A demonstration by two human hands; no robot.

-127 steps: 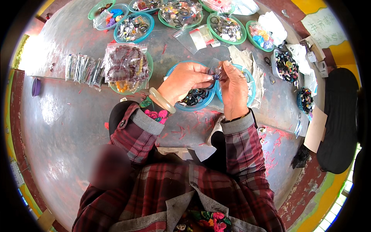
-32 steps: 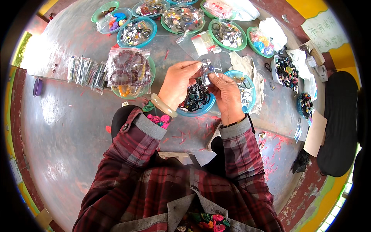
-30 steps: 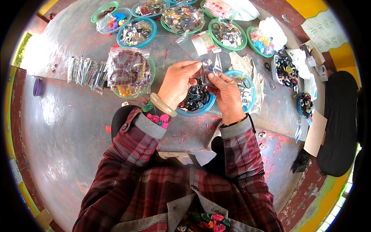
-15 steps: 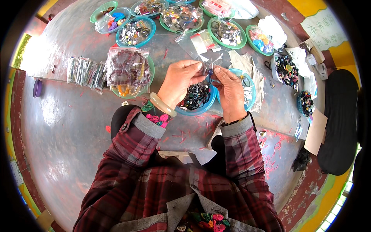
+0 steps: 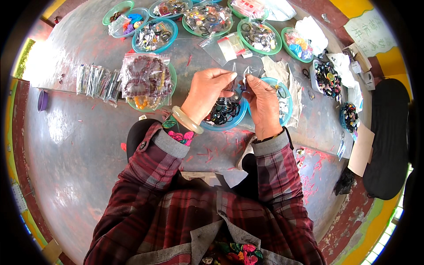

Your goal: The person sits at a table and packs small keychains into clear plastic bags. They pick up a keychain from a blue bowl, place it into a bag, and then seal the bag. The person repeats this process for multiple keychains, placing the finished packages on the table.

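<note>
Above the basins, my left hand (image 5: 206, 91) pinches one side of a small clear plastic bag (image 5: 250, 70) between thumb and fingers. My right hand (image 5: 263, 102) grips its other side, fingers curled. Something small and dark blue (image 5: 241, 83) shows between the fingertips; whether it is inside the bag, I cannot tell. Just below my hands, a blue basin (image 5: 227, 126) holds a heap of black cord bands with small beads (image 5: 224, 111). Another blue basin (image 5: 289, 109) with pale small items is partly hidden behind my right hand.
Bagged beaded bracelets (image 5: 147, 77) lie on a green basin at left, beside slim plastic packets (image 5: 98, 83). Several basins of bagged trinkets (image 5: 207, 20) line the far side. A white tray of dark bands (image 5: 327, 79) and a grey cloth (image 5: 282, 70) sit right.
The clear bag's film has spread a little wider between my hands. My right fingers have curled in more, and my left thumb has shifted slightly.
</note>
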